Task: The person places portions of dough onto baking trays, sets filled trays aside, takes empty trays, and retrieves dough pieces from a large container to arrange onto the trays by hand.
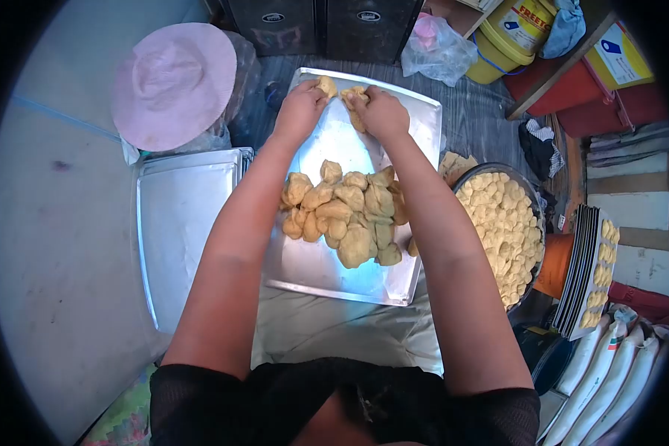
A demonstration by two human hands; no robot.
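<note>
A metal baking tray (424, 134) lies in front of me with a heap of pale yellow dough pieces (346, 215) in its middle. My left hand (299, 110) reaches to the tray's far edge and pinches a small dough piece (327, 85). My right hand (383, 111) is beside it, closed on another dough piece (354, 97). The two hands almost touch.
A stack of empty trays (178, 223) sits to the left. A round bowl of cut dough pieces (502, 230) stands on the right, with loaded trays (595, 275) leaning beyond it. A pink hat (175, 82), yellow buckets (509, 33) and a plastic bag (438, 48) are at the back.
</note>
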